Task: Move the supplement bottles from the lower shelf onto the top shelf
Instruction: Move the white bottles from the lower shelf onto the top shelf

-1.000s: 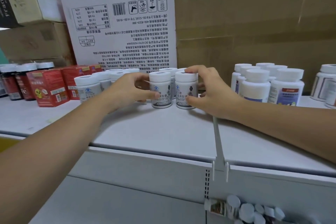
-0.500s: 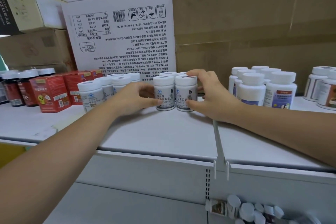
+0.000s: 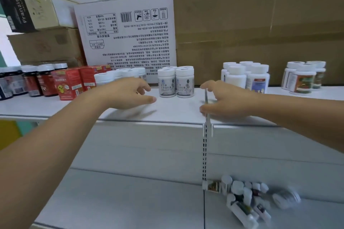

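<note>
A heap of supplement bottles [image 3: 247,201] lies tumbled on the lower shelf [image 3: 130,201]. Above, the left hand [image 3: 128,93] and right hand [image 3: 223,100] are loosely spread, holding nothing. They flank two upright bottles [image 3: 176,82], untouched, on the top shelf [image 3: 176,111].

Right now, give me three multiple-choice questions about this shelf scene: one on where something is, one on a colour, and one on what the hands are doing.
1. Where do the two centre bottles stand?
A. On the top shelf, before the white carton
B. On the lower shelf
C. Atop the brown carton

2. Their caps are:
A. Red
B. White
C. Black

3. The left hand and right hand:
A. Each grip a bottle
B. Only the left grips one
C. Both are open, holding nothing

Answers: 1 A, the pair stands upright on the top shelf. 2 B, both caps show white. 3 C, a gap shows between each hand and the pair.
</note>
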The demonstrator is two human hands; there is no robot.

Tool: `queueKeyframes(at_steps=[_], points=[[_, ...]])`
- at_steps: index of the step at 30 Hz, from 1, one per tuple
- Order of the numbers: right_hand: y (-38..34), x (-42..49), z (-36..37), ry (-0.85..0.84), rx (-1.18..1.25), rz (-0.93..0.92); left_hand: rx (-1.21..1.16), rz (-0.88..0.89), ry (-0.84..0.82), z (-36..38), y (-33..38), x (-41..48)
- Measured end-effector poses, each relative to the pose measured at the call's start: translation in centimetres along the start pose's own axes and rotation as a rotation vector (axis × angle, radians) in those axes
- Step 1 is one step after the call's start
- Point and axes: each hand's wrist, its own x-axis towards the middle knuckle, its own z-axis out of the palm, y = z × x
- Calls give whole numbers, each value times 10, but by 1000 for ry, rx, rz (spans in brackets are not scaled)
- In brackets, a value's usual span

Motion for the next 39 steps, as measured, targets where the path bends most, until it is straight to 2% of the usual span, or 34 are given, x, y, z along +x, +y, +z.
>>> queueKeyframes(at_steps=[6,10,13,20,26,29,34,39], points=[[4,-84,-7,143,15,24,-38,84,189,15,17,-81],[8,-147,6,274,30,36,-41,114,346,44,26,-131],[12,-194,26,358,11,75,-93,131,393,76,33,-163],[54,-255,122,360,236,327,-262,-4,265,178,39,-196],[103,-255,204,328,436,578,-452,-152,123,271,46,-180],[131,-244,244,260,547,666,-572,-220,40,320,58,-156],[175,-206,299,89,602,725,-700,-291,-153,397,82,-93],[212,-160,352,-83,463,683,-772,-395,-233,454,102,-7]])
